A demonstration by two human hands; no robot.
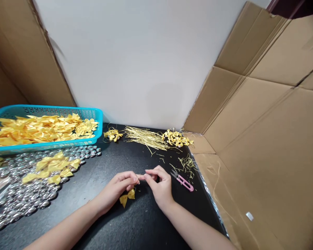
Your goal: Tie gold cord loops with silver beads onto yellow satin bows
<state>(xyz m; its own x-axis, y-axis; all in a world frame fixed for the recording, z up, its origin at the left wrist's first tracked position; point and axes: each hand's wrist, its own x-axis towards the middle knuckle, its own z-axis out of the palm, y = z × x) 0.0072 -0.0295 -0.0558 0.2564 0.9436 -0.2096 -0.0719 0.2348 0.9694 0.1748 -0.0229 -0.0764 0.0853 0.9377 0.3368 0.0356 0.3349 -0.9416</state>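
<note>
Over the black table, my left hand [125, 181] and my right hand [160, 184] meet with fingers pinched together. What lies between the fingertips is too small and too covered to make out. A shiny yellow ribbon bow [127, 198] shows just under my left fingers, its upper part hidden by them. To the right of my right hand lies a pair of pink-handled thread snips [182, 180], blades pointing up and left. Beyond the hands is a bundle of cut gold cords [146, 136].
A turquoise basket [100, 125] of yellow bows stands at left. Before it spread many silver beads [32, 198], with loose bows [56, 165] on top. Bows with cord loops lie in a small pile [113, 134] and a larger pile [176, 138]. Cord scraps [187, 165] lie right. Cardboard [263, 139] walls the side.
</note>
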